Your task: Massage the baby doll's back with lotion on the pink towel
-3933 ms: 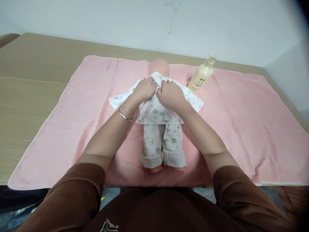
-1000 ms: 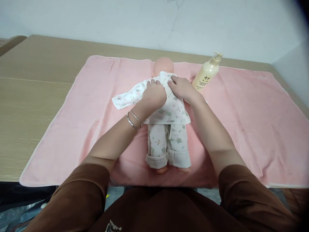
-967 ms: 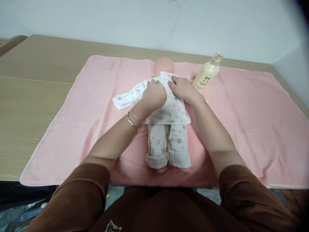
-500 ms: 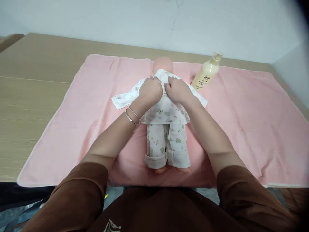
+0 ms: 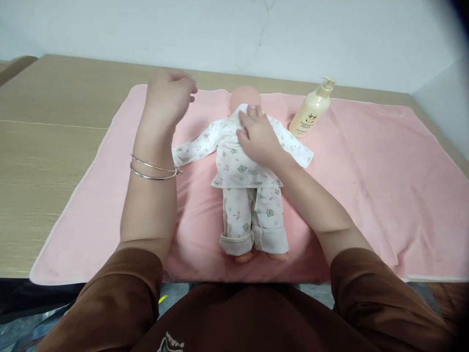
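A baby doll lies on its back in a white patterned long-sleeved top and matching trousers with rolled cuffs. Both sleeves are spread out to the sides, and the feet show below the cuffs. My right hand rests over the upper front of the top, fingers apart. Raised above the blanket to the left of the doll's head, my left hand has loosely bent fingers and nothing visible in them. Silver bangles circle that wrist.
Under the doll a pink blanket covers much of the wooden table. A pale yellow pump bottle leans or lies on the blanket to the right of the doll's head. The wall rises behind the table.
My left hand has let go of the top and moved up and to the left. The right hand has loosened its fingers and stays over the chest.
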`<state>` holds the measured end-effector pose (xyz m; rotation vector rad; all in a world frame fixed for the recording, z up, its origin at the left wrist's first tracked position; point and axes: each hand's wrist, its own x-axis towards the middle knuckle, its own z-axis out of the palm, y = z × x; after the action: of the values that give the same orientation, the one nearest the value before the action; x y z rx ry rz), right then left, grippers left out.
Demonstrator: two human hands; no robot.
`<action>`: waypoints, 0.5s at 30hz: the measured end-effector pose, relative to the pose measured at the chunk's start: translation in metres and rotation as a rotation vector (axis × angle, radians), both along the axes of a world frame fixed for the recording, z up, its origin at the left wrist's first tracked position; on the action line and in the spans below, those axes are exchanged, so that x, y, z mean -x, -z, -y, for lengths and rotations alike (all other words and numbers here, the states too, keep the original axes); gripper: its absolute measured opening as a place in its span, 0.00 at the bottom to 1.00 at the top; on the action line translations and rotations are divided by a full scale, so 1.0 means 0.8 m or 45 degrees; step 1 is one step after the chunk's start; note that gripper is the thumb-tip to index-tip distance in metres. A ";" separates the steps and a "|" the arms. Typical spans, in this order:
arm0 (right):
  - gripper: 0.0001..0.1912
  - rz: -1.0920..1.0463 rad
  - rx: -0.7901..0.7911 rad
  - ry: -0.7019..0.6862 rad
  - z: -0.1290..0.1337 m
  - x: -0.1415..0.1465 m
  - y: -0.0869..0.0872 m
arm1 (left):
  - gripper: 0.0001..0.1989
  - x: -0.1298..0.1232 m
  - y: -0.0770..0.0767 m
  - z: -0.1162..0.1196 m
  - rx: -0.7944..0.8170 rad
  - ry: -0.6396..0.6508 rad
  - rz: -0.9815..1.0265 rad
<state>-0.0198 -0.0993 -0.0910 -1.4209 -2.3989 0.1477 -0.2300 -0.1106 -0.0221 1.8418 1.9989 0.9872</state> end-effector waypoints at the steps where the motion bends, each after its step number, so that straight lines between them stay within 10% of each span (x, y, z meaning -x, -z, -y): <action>1: 0.29 0.025 0.034 -0.028 0.001 0.002 0.003 | 0.11 0.002 -0.001 0.000 0.013 -0.048 0.126; 15: 0.31 -0.163 0.000 -0.075 -0.009 0.002 0.013 | 0.05 0.007 -0.008 -0.009 -0.056 0.001 0.721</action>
<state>-0.0210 -0.0920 -0.1016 -1.2999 -2.3369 0.2457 -0.2360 -0.1033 -0.0159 1.3688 1.6372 1.3726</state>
